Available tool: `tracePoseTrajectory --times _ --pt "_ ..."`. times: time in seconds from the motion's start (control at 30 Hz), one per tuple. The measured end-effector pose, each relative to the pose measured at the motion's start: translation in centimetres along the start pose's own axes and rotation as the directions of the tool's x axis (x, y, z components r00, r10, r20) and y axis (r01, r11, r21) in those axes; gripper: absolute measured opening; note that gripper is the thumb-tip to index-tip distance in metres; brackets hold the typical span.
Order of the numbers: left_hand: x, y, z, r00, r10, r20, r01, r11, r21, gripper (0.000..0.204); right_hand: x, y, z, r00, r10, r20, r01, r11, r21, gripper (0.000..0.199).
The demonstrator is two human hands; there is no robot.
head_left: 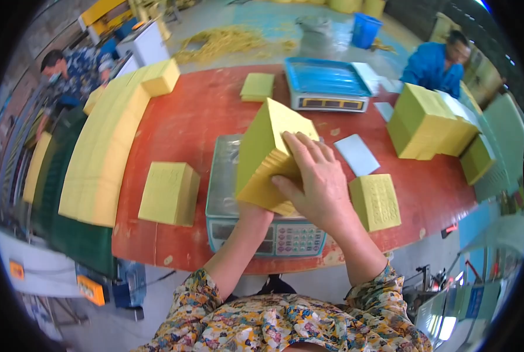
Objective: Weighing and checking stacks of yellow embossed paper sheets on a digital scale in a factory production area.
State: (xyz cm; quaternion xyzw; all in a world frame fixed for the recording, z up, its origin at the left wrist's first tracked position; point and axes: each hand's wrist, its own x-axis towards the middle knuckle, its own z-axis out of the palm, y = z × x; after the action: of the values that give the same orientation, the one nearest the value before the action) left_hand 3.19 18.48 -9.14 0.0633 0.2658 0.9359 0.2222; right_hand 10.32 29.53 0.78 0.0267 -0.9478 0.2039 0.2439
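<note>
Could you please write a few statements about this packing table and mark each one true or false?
1. Both hands hold a yellow stack over the near scale. True: the right hand lies on its top and side, and the left hand supports it from below.
2. The table is green. False: it is red.
3. A second scale with a blue tray stands at the far side. True.
4. The white card lies left of the near scale. False: it lies to its right.
5. A yellow block sits on the table left of the near scale. True.
</note>
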Motion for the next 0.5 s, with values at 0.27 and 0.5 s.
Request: tracePoseTrajectory --times 0.27,0.5 --pt "-9.7 3.1 -2.5 0.924 -0.198 -0.327 0.092 0.946 -0.312 0.053 -0.2 -1.3 1.6 0.985 -0.114 0.131 0.118 0.993 -0.024 0.068" --pt "-12.3 16.2 -5.7 0.882 0.469 0.051 0.092 -0.277 0.956 0.074 -2.3 -1.7 3.0 0.986 -0.101 0.132 0.122 0.980 -0.157 0.071"
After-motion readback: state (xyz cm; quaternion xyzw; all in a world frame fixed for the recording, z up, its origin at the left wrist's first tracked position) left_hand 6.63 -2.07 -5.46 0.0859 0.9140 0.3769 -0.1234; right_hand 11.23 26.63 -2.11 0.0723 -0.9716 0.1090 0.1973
